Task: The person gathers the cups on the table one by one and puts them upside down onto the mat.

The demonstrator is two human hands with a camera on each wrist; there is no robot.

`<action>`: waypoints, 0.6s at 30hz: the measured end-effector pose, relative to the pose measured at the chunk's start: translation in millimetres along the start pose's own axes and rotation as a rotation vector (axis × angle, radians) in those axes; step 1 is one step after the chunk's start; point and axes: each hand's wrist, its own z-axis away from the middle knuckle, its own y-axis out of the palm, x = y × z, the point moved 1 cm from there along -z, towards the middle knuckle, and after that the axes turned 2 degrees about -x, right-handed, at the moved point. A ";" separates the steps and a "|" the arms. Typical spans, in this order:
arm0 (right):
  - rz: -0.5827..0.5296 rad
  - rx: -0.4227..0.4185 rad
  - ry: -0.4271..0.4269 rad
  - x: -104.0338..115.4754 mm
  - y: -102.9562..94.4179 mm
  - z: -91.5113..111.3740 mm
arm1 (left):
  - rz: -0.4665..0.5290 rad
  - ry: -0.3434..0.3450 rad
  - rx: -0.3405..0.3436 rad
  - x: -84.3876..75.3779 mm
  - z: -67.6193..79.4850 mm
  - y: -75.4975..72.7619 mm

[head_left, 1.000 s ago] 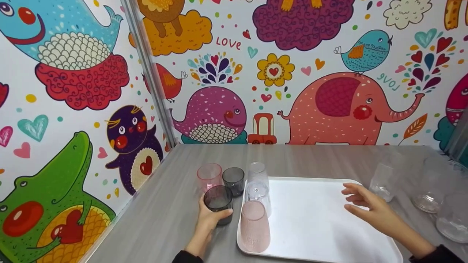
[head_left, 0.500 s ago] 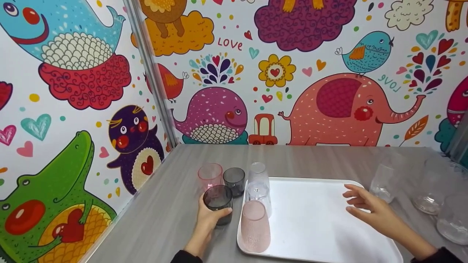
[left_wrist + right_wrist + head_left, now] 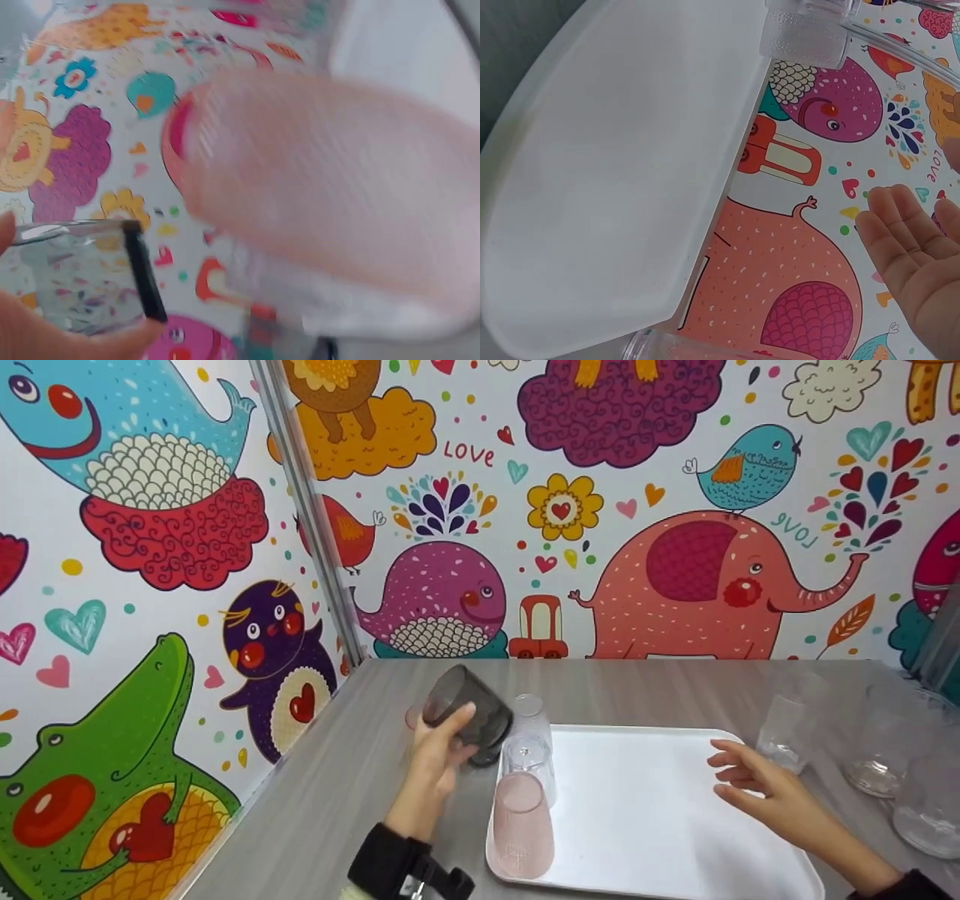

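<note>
My left hand grips a dark grey glass tumbler, lifted and tilted with its mouth toward the upper left. A second dark tumbler shows only in part beneath it. Behind the hand, a sliver of pink tumbler rim peeks out. In the left wrist view a blurred thumb fills the middle, and the held tumbler's wall looks see-through. My right hand hovers by the right side of the white tray, fingers extended and holding nothing; its fingers also show in the right wrist view.
Along the tray's left edge stand a pink textured glass, a clear glass and another clear glass behind. Several clear glass vessels, including a jar, stand on the table at right. Patterned walls rise at back and left.
My left hand has raised the dark tumbler from beside the tray, moved it away from me and tipped it. The right hand stays nearly still.
</note>
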 end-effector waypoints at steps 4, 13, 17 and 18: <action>0.021 0.016 0.018 0.8 -3.4 -0.2 | 0.332 -0.108 0.104 2.9 2.6 32.5; 0.024 0.072 0.070 5.9 -5.8 -1.8 | 0.683 -0.347 0.092 27.2 15.8 87.2; 0.017 0.025 0.040 11.6 -4.1 -6.0 | 0.664 -0.352 0.131 36.3 20.0 97.0; 0.013 0.007 0.036 15.0 -3.2 -8.6 | 0.656 -0.352 0.140 38.1 20.9 98.8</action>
